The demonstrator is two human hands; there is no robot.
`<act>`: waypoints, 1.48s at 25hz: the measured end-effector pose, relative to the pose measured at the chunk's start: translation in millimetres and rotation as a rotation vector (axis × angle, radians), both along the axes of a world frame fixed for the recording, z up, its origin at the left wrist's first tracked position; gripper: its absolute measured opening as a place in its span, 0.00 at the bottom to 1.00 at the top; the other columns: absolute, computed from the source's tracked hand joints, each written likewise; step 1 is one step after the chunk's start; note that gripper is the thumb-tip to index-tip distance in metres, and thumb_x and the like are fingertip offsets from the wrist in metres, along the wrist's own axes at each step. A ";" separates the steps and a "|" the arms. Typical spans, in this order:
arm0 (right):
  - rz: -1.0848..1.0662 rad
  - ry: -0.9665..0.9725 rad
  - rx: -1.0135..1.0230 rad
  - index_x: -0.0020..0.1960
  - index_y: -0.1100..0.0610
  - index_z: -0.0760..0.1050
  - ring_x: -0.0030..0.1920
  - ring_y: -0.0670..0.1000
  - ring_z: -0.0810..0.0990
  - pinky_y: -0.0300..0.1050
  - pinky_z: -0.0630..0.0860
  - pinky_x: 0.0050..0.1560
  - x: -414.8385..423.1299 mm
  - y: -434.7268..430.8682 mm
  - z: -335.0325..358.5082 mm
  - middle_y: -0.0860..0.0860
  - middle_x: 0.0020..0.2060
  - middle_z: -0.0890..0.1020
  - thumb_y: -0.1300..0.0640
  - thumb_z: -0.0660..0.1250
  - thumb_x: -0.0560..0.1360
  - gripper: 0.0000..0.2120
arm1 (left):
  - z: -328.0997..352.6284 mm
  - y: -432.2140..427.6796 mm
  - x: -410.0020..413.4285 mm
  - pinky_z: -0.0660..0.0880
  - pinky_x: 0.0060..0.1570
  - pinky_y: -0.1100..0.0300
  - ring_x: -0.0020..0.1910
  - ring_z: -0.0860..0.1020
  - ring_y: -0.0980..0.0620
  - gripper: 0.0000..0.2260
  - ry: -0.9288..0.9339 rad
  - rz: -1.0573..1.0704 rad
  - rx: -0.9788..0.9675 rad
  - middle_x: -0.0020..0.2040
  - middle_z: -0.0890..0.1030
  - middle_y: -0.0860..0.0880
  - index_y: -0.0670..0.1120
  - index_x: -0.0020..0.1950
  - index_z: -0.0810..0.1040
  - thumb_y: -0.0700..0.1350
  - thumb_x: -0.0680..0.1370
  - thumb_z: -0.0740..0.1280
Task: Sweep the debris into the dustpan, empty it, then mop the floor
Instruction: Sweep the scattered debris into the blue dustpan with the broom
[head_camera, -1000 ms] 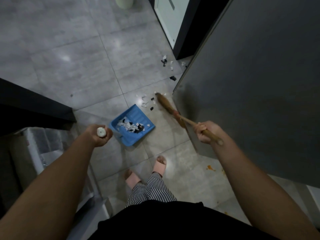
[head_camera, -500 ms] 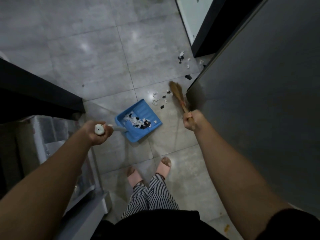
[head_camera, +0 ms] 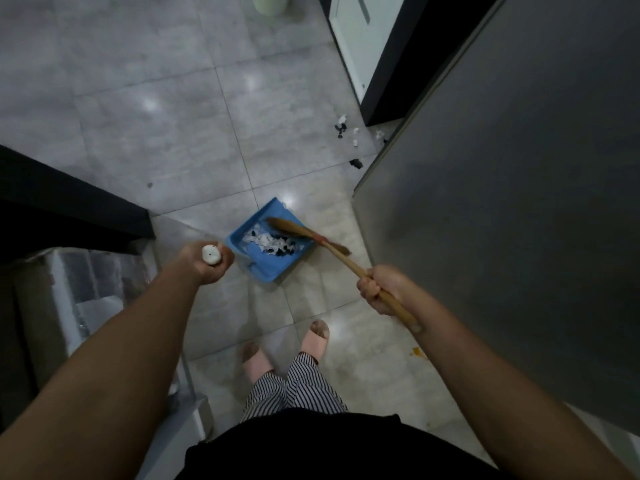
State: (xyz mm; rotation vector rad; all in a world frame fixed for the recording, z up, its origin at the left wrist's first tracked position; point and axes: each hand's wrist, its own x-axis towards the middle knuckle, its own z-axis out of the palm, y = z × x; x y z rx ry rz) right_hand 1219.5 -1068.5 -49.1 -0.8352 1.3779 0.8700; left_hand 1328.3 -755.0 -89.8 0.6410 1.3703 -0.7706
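Note:
A blue dustpan [head_camera: 263, 270] rests on the grey tiled floor [head_camera: 156, 133] in front of my feet, holding white and black paper scraps [head_camera: 268, 242]. My left hand [head_camera: 204, 263] is shut on the white-capped end of the dustpan's long handle. My right hand [head_camera: 381, 289] grips the wooden handle of a small brown broom [head_camera: 294, 230], whose bristles lie over the pan's open mouth. More loose scraps [head_camera: 349, 133] lie farther off on the floor, by the corner of the dark cabinet.
A large dark grey panel [head_camera: 519, 202] fills the right side. A black-framed white door [head_camera: 367, 46] stands behind it. A dark counter [head_camera: 52, 199] and boxes wrapped in plastic [head_camera: 69, 289] crowd the left. An orange spot [head_camera: 417, 353] marks the floor at right. A pale green bin [head_camera: 270, 3] sits at the top edge.
The broom swept from the floor beyond the pan into the pan's mouth, taking the nearby scraps with it. My right hand pulled back and lower. The dustpan stayed put.

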 end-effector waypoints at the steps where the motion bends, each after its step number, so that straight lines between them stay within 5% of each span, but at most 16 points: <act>1: -0.013 -0.019 -0.005 0.41 0.58 0.63 0.12 0.42 0.59 0.30 0.56 0.10 0.3 -2.8 6.4 0.50 0.21 0.66 0.59 0.45 0.83 0.15 | 2.4 1.0 -1.4 0.71 0.20 0.69 0.32 0.68 0.58 0.07 -0.010 -0.006 -0.009 0.39 0.68 0.49 0.40 0.45 0.68 0.40 0.80 0.55; 9: -0.215 -0.138 -0.050 0.38 0.56 0.60 0.11 0.43 0.59 0.31 0.55 0.09 59.8 -13.4 24.7 0.49 0.17 0.64 0.58 0.44 0.84 0.17 | 35.0 40.2 22.1 0.70 0.19 0.70 0.31 0.67 0.58 0.08 -0.046 -0.049 0.011 0.38 0.67 0.48 0.39 0.45 0.68 0.41 0.81 0.54; 16: -0.212 -0.108 -0.106 0.40 0.55 0.61 0.11 0.44 0.59 0.29 0.55 0.11 118.8 64.4 -27.0 0.50 0.17 0.65 0.61 0.42 0.83 0.15 | 29.2 90.9 78.1 0.71 0.17 0.68 0.29 0.68 0.56 0.09 -0.001 -0.183 0.055 0.38 0.67 0.46 0.37 0.48 0.67 0.43 0.82 0.56; 19: -0.170 -0.043 -0.006 0.42 0.57 0.62 0.11 0.43 0.60 0.30 0.56 0.11 116.9 98.9 -25.9 0.49 0.28 0.65 0.61 0.42 0.83 0.15 | 25.3 99.1 98.8 0.71 0.18 0.68 0.31 0.66 0.58 0.08 0.026 -0.223 0.042 0.37 0.65 0.48 0.40 0.44 0.67 0.42 0.81 0.55; 26: -0.202 0.011 0.216 0.40 0.61 0.63 0.11 0.45 0.63 0.32 0.59 0.10 108.7 88.6 27.0 0.52 0.18 0.67 0.56 0.47 0.85 0.17 | 27.3 119.6 120.2 0.71 0.18 0.67 0.32 0.68 0.56 0.08 0.020 -0.278 0.019 0.37 0.67 0.48 0.39 0.44 0.68 0.41 0.81 0.56; 31: -0.281 -0.049 0.096 0.40 0.59 0.63 0.11 0.44 0.62 0.31 0.58 0.10 101.5 60.9 40.5 0.51 0.18 0.66 0.57 0.47 0.84 0.16 | 21.0 153.7 110.0 0.72 0.19 0.69 0.30 0.69 0.57 0.11 0.022 -0.304 0.007 0.38 0.68 0.46 0.35 0.49 0.68 0.44 0.81 0.56; 37: -0.390 -0.037 -0.051 0.42 0.59 0.63 0.10 0.43 0.60 0.30 0.56 0.10 65.8 76.7 6.5 0.50 0.15 0.64 0.60 0.41 0.84 0.17 | 21.2 208.2 97.3 0.70 0.18 0.69 0.17 0.70 0.54 0.15 0.047 -0.266 -0.005 0.30 0.70 0.44 0.34 0.47 0.69 0.47 0.82 0.55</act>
